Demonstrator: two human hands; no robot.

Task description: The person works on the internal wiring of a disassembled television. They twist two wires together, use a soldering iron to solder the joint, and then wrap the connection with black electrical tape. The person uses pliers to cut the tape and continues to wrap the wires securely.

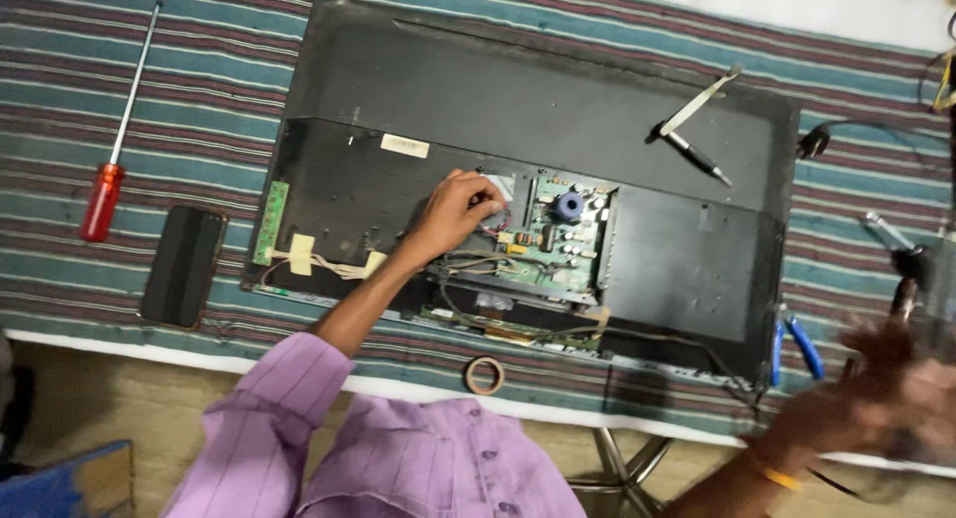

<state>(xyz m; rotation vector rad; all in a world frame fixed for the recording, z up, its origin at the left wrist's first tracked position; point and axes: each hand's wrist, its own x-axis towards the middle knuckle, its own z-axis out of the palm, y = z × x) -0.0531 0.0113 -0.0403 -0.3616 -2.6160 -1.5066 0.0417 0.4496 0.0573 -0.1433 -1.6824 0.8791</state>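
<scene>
Far left on the striped cloth (pixel 60 110): red-handled screwdriver (pixel 104 201), shaft pointing away, and just beside it a black phone (pixel 182 266) lying flat. Both well apart from either hand.

Then the flat-screen television (pixel 538 90), face down, back cover off over the middle. Near its left edge, a narrow green strip board (pixel 271 222) with pale tape tabs (pixel 300 252) over a cable.

Left hand (pixel 453 214) reaching in from the purple sleeve (pixel 269 408), fingers bunched together and pinching at the thin wires (pixel 495 222), red among them, at the left edge of the main circuit board (pixel 553 241). Whether around a connector or only the wires: cannot tell, fingertips hidden. Board itself seated in the set, blue capacitor (pixel 570 205) upright near its top.

Step in hand, by the look of it: working a wire lead at the board's edge. Calls next for a firm grip low on the connector, not on the wires, and a straight, gentle effort, with no levering against nearby components.

Below the set, near the table edge, a small tape roll (pixel 485 376). Upper right on the back panel, a flat ribbon cable (pixel 700 101) and a dark pen-like tool (pixel 697 156). Further right, blue-handled pliers (pixel 797 345) against the set's corner.

Right hand (pixel 891 393) at the far right, off the set, heavily blurred; spread or closed, and around what: cannot tell.
</scene>
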